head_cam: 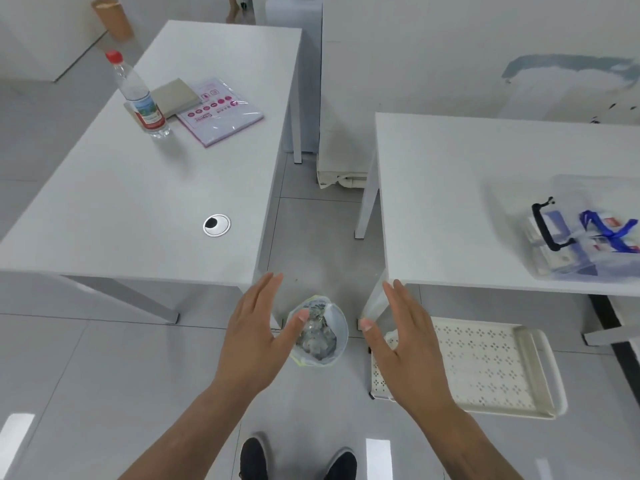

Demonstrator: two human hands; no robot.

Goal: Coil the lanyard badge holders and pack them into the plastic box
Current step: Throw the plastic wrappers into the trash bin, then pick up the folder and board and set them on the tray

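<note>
Two white tables (156, 188); one plastic box (585, 233) far right, blue lanyards (609, 230) inside. Left hand (258, 336) and right hand (403, 344) flat-fingered, holding nothing.

A clear plastic box (588, 233) with a black handle sat on the right-hand white table (450, 188), blurred, holding badge holders tangled with a blue lanyard (609, 232).

White tables (166, 188), red-capped clear bottle (138, 95), pink-printed packet (221, 112), blue lanyard (609, 230), cream perforated tray (485, 368)
</note>
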